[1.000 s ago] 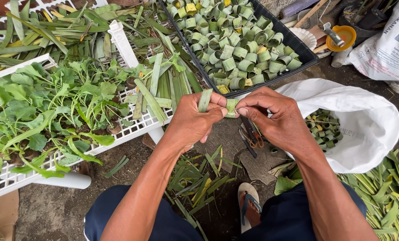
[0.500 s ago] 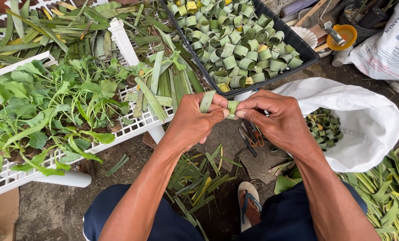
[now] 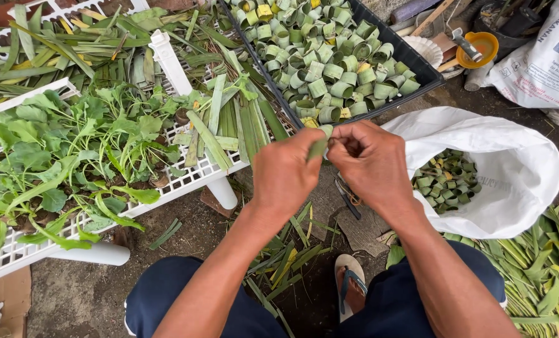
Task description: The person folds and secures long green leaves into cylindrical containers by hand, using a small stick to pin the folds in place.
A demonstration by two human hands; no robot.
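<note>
Both my hands meet in the middle of the head view, pinching one green leaf strip (image 3: 320, 146) between them. My left hand (image 3: 284, 172) grips its left side with thumb and fingers closed. My right hand (image 3: 370, 163) closes on the right side, knuckles up. Most of the strip is hidden behind my fingers. Just beyond the hands lies a black crate (image 3: 431, 80) filled with several rolled green leaf rings (image 3: 329, 59).
A white plastic rack (image 3: 179, 62) at left carries leafy seedlings (image 3: 73, 150) and long cut leaves (image 3: 229, 119). A white sack (image 3: 517, 175) at right holds more leaf rings. Leaf scraps (image 3: 286, 256), scissors (image 3: 347, 195) and my sandalled foot (image 3: 351, 288) are on the dirt below.
My hands have drawn closer together over the strip. The loose end that stood up above my left thumb is now folded down and mostly hidden.
</note>
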